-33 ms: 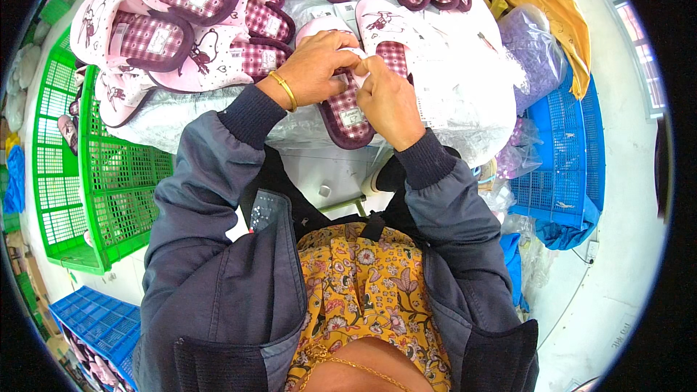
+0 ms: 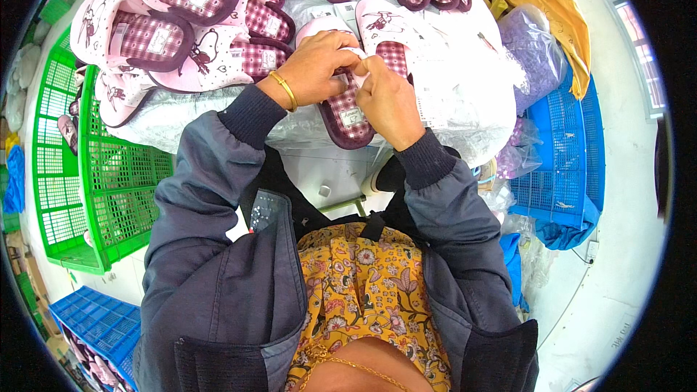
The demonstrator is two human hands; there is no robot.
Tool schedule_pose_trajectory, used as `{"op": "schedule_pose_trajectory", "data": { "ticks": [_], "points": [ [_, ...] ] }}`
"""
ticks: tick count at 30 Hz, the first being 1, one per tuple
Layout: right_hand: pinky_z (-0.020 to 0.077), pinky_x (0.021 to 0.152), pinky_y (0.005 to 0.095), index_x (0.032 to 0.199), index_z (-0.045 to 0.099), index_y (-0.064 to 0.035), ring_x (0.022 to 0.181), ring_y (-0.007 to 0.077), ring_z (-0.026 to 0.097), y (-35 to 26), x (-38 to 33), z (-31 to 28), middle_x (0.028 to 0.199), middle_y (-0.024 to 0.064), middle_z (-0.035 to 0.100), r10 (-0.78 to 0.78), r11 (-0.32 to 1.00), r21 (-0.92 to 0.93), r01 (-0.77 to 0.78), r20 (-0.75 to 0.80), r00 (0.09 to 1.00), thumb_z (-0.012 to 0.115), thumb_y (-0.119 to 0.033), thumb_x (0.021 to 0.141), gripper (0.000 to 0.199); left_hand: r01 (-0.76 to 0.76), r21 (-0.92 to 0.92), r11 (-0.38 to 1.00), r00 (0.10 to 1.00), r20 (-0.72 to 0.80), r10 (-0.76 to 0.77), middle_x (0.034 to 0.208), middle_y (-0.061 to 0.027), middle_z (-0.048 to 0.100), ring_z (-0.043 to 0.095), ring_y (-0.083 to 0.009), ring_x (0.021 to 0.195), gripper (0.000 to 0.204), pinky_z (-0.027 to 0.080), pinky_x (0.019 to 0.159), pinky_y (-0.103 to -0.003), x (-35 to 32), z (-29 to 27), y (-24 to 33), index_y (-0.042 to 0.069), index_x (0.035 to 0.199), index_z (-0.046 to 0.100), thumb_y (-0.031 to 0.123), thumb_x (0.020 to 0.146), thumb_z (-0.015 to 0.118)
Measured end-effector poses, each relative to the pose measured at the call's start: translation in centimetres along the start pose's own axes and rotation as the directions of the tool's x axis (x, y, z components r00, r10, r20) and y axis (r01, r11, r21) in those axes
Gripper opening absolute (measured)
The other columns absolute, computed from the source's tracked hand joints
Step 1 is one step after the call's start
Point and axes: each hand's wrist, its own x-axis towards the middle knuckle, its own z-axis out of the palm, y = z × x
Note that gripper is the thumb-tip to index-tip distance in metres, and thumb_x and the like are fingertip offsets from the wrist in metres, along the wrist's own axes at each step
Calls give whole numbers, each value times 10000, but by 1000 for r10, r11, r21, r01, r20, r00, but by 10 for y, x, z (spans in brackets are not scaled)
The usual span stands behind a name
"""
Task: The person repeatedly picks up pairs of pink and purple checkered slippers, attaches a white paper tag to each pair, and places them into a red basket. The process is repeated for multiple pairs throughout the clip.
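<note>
My left hand (image 2: 317, 67), with a gold bangle on the wrist, and my right hand (image 2: 386, 99) meet over a pink slipper (image 2: 347, 117) with a checked maroon insole. Both hands pinch a small white piece (image 2: 361, 58) at the slipper's upper, which they partly hide. A second matching pink slipper (image 2: 390, 29) lies just beyond my right hand. The slipper rests on clear plastic bags (image 2: 457, 94) on the work surface.
Several more pink slippers (image 2: 174, 22) are piled at the upper left and along the top. Green plastic crates (image 2: 94, 167) stand at the left, blue crates (image 2: 555, 167) at the right and another blue crate (image 2: 94, 327) lower left. A yellow bag (image 2: 537, 0) and a purple bag (image 2: 534, 51) sit upper right.
</note>
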Motion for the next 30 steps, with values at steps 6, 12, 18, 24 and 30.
{"op": "schedule_pose_trajectory", "data": {
  "ticks": [6, 12, 18, 24, 30],
  "points": [
    [478, 566, 367, 993, 566, -52, 572, 247, 621, 6, 2, -8, 614, 82, 577, 54, 991, 115, -65, 100, 994, 648, 29, 742, 276, 12, -8, 1000, 1000, 8, -12, 1144, -62, 603, 547, -290, 1092, 245, 411, 935, -402, 1, 0, 0, 116, 910, 678, 90, 668, 705],
    [481, 567, 378, 991, 568, -57, 586, 266, 630, 7, 5, 0, 616, 87, 583, 32, 999, 18, -34, 72, 997, 648, 20, 743, 271, 19, -30, 999, 1000, 13, -18, 1128, -60, 606, 554, -288, 1073, 198, 419, 919, -393, 2, 0, 0, 95, 840, 662, 82, 652, 721],
    [484, 591, 438, 989, 556, -56, 629, 331, 641, 3, 4, 3, 644, 110, 604, 43, 999, -28, -42, 30, 999, 637, 10, 758, 253, -15, -2, 1000, 1000, -20, 15, 1123, -63, 605, 559, -291, 1071, 202, 427, 918, -397, 0, 4, -5, 83, 830, 656, 86, 646, 738],
    [485, 607, 458, 975, 544, -50, 665, 355, 647, 4, 5, 10, 670, 127, 618, 69, 997, -33, -70, -30, 997, 629, 9, 788, 214, 22, -5, 1000, 999, 35, -22, 1221, -102, 589, 534, -319, 1136, 208, 415, 967, -415, 1, 5, -6, 81, 884, 659, 118, 689, 721],
    [492, 612, 447, 957, 545, -42, 681, 344, 654, 4, 6, 11, 696, 128, 631, 53, 998, 20, -52, -63, 997, 635, 12, 796, 192, 56, 8, 998, 998, 22, -57, 1176, -92, 611, 550, -319, 1102, 176, 426, 943, -419, 3, 12, -8, 85, 878, 656, 106, 713, 713]
  ]
}}
